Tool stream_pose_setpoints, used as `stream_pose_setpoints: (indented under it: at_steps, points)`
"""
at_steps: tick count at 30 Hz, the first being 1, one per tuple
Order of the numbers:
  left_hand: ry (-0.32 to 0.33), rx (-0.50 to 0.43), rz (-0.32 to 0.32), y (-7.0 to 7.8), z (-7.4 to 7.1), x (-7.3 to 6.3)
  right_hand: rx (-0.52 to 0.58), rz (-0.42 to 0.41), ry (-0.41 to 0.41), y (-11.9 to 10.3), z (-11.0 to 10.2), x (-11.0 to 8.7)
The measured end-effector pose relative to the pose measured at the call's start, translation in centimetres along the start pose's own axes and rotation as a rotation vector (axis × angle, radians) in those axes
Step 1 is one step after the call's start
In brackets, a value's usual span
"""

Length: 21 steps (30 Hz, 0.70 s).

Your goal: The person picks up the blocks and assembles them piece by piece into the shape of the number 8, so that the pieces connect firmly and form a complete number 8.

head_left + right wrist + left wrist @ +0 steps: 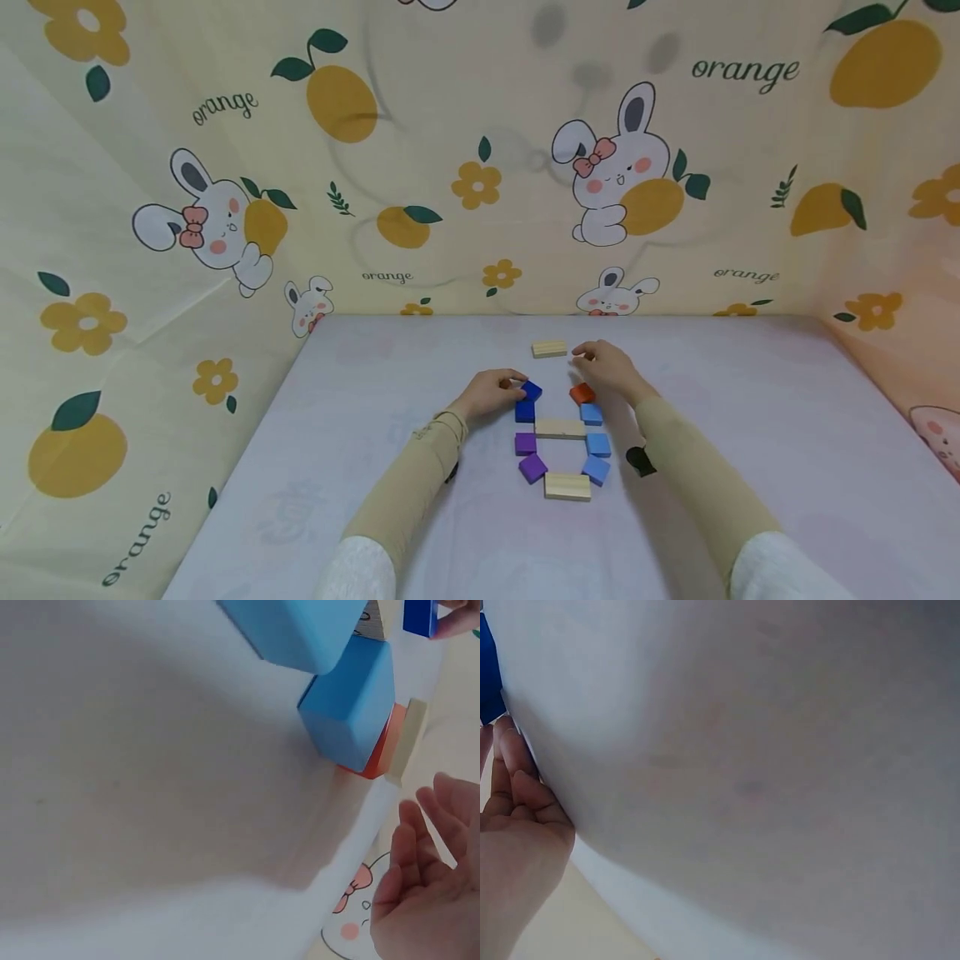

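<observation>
My left hand (491, 393) holds a dark blue block (532, 390) at the far end of the left side, its fingertips at the block's edge. That block sits turned at an angle just beyond another dark blue block (525, 412). In the left wrist view the fingers (521, 757) reach up to the blue block (489, 671) at the left edge. My right hand (606, 367) hovers with loosely bent fingers and nothing in them, beyond a tilted orange-red block (582, 393). In the right wrist view, this hand (431, 877) appears apart from the blocks.
A wooden block (550, 349) lies alone at the far side. Wooden blocks cross the middle (560, 429) and near end (567, 487) of the outline. Purple blocks (526, 444) line its left side, light blue blocks (597, 445) its right. A printed cloth (480, 242) hangs behind the table.
</observation>
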State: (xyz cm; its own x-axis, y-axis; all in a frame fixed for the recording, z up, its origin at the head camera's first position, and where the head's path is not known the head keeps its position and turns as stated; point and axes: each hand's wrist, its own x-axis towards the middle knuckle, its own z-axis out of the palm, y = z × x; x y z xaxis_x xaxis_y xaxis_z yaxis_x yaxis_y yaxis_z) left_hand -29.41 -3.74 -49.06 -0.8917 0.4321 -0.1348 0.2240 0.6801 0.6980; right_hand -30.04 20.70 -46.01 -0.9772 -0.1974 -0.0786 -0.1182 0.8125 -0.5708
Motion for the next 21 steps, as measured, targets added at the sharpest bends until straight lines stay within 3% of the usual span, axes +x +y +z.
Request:
stream_pose_setpoints:
  at_steps: [6, 13, 21]
  points:
    - [0.000, 0.012, -0.006, 0.1, -0.1, -0.1, -0.129, -0.039, 0.049, -1.2, 0.3, 0.6]
    - [-0.003, 0.008, -0.015, -0.1, 0.0, 0.1, -0.224, -0.018, -0.007, -1.8, 1.0, 1.2]
    - [0.009, 0.005, -0.003, -0.2, 0.1, 0.0, -0.254, 0.053, -0.081, -1.3, 2.4, 2.0]
